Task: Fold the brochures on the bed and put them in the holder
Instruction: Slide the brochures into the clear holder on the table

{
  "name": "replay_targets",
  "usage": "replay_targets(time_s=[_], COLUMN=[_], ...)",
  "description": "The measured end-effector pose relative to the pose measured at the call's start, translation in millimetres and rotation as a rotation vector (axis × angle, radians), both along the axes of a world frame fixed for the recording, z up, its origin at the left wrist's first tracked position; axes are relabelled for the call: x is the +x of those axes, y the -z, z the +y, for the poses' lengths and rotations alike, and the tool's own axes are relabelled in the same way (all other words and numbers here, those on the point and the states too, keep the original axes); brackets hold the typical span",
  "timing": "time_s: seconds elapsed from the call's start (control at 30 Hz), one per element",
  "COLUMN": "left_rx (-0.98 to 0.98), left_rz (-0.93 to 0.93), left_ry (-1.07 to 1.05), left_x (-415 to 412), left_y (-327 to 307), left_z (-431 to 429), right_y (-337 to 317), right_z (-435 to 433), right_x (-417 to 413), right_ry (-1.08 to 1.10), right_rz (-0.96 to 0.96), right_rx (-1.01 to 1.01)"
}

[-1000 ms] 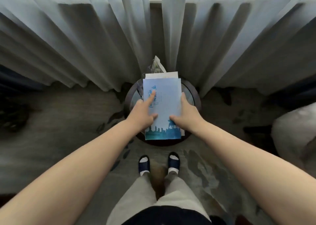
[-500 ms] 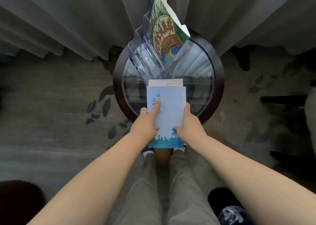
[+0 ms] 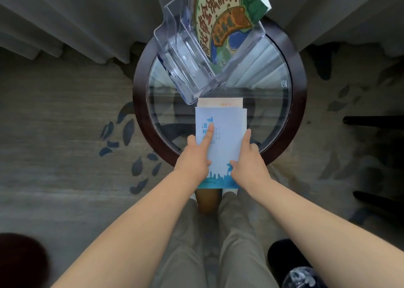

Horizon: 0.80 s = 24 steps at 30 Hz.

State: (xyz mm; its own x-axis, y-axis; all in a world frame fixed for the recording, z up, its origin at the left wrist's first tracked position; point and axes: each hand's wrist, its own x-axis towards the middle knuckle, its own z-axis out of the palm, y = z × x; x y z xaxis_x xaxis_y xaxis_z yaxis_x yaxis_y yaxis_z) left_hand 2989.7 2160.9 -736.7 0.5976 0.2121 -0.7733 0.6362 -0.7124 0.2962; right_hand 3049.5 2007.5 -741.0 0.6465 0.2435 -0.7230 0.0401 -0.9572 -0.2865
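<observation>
Cut off, covered, blurred
At 12 o'clock the top edge cuts the holder [image 3: 183, 53] and its green brochure [image 3: 220, 18]. The blue brochure [image 3: 227, 139] covers an orange-topped brochure [image 3: 219, 102] but for a strip. At 7 o'clock, a dark blur [image 3: 19, 261].

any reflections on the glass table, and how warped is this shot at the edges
Head view: the glass table mirrors the curtains beside the holder; the wide lens bows them at the edges; the brochures held in the left hand and right hand look sharp, the bottom corners dark and soft.
</observation>
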Motion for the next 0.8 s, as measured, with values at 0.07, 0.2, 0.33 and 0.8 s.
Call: replay_targets(time_s=[0.07, 0.2, 0.33, 0.8], left_rx=[-0.001, 0.018, 0.051, 0.422], left_rz=[0.003, -0.015, 0.007, -0.354], left_ry=[0.015, 0.044, 0.104, 0.367], left_x=[3, 0, 0, 67], left_y=[1, 1, -6, -55], left_z=[-4, -11, -7, 59], right_y=[1, -2, -12, -100], right_z=[1, 0, 5, 87], right_x=[1, 3, 14, 65], right_ry=[-0.004, -0.062, -0.139, 0.033], right_rz=[-0.009, -0.037, -0.005, -0.199], right_rx=[-0.005, 0.001, -0.052, 0.407])
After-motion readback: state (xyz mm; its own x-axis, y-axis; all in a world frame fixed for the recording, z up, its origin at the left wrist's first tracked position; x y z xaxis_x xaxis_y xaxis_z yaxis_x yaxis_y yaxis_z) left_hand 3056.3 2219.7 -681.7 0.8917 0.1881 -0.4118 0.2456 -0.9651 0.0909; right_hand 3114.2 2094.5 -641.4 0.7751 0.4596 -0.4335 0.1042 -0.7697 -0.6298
